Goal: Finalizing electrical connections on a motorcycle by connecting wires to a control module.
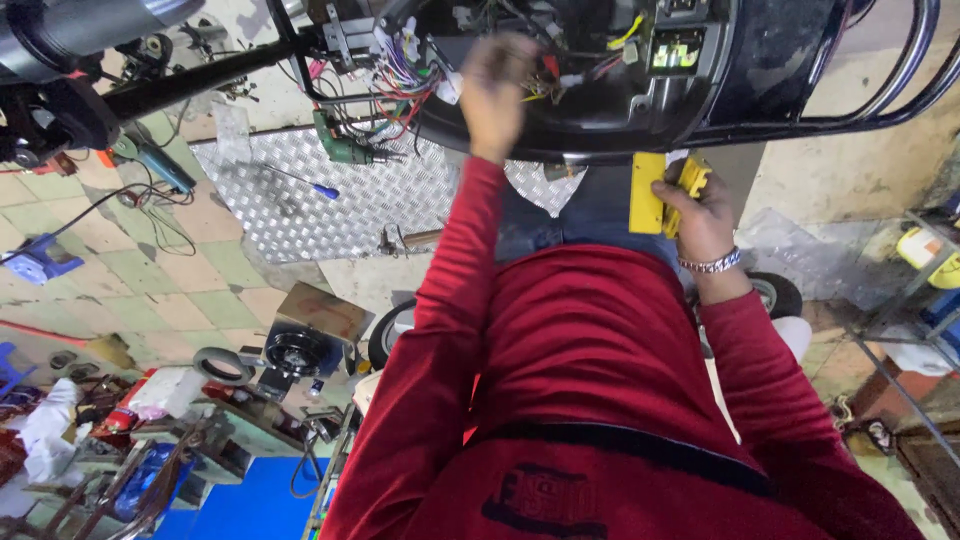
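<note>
Wiring bundle (405, 75) sits exposed in the open black scooter body (600, 110), up top in frame. Left hand (497, 90) is raised into it, fingers curled, blurred; can't tell if it pinches a wire. Right hand (700, 215) is closed around a yellow meter (660, 192) at waist height. My read: wires are light, floppy, easily snagged. Grip by connector housings, not by strands. Green drill (345, 148) lies on the checker plate (300, 210).

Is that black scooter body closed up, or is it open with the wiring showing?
Open: the black scooter body shows loose coloured wires.
</note>
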